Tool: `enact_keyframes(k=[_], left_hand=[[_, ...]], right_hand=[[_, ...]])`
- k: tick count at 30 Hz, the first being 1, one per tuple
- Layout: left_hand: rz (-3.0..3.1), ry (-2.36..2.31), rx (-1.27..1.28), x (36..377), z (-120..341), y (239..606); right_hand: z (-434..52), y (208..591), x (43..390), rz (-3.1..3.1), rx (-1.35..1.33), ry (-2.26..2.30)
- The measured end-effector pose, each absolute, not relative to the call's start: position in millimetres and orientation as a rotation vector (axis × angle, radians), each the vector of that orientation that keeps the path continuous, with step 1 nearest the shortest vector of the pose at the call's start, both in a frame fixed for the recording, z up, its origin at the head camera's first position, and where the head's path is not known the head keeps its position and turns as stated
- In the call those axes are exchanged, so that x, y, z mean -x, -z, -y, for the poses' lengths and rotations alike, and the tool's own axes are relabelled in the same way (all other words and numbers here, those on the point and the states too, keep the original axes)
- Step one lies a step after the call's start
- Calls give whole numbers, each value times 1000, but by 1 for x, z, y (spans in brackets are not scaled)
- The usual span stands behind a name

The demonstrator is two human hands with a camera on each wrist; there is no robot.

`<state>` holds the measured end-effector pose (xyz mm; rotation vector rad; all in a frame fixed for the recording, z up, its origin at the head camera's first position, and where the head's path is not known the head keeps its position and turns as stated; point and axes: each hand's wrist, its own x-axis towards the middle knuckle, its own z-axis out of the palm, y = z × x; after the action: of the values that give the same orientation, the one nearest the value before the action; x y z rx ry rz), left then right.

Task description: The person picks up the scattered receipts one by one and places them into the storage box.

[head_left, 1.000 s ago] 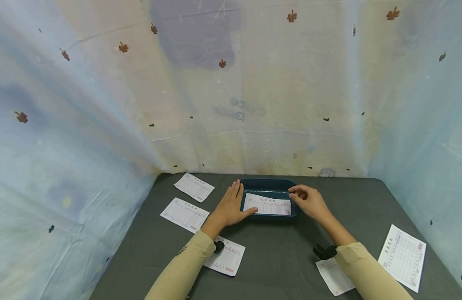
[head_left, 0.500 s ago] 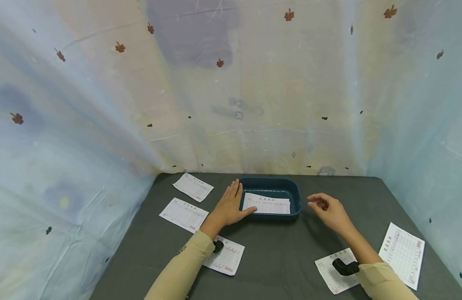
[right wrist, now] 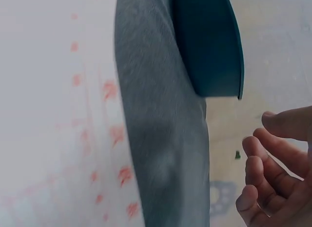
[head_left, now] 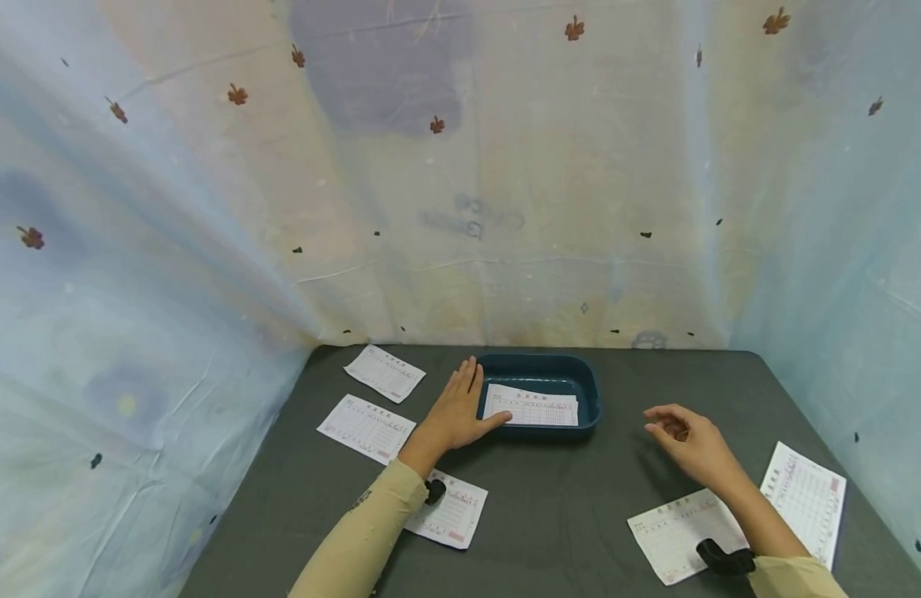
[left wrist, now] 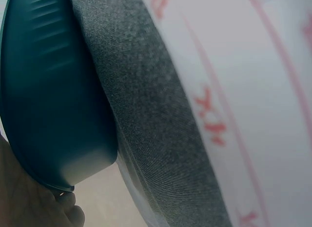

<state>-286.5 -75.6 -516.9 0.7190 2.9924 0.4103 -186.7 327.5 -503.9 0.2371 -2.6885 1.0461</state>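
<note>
A dark teal plastic tray (head_left: 546, 365) stands near the back of the table, with printed paper slips (head_left: 531, 407) lying in it. My left hand (head_left: 458, 409) rests on the tray's left rim, fingers straight and thumb reaching over the front edge. In the left wrist view the tray's outer wall (left wrist: 58, 90) shows with fingers at its rim. My right hand (head_left: 688, 440) hovers over the table right of the tray, loosely curled and holding nothing. Below it lies a printed slip (head_left: 677, 527), partly covered by the wrist. The right wrist view shows the bent, bare fingers (right wrist: 273, 173).
Left of the tray lie three more slips: one at the back (head_left: 385, 373), one in the middle (head_left: 366, 428) and one nearer (head_left: 456, 511), partly under the left wrist. A larger sheet (head_left: 804, 498) lies at the right edge. Patterned curtains (head_left: 520, 208) surround the dark table (head_left: 550, 515).
My right hand has left the tray's right end and moved right and nearer, over the table. The left hand has stayed on the tray's rim.
</note>
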Motion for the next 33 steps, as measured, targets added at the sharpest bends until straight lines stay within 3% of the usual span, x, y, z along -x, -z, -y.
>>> enact_keyframes(k=[33], left_hand=[[-3005, -395, -727, 290, 76, 522]], right_hand=[[-405, 525, 145, 2959, -447, -937]])
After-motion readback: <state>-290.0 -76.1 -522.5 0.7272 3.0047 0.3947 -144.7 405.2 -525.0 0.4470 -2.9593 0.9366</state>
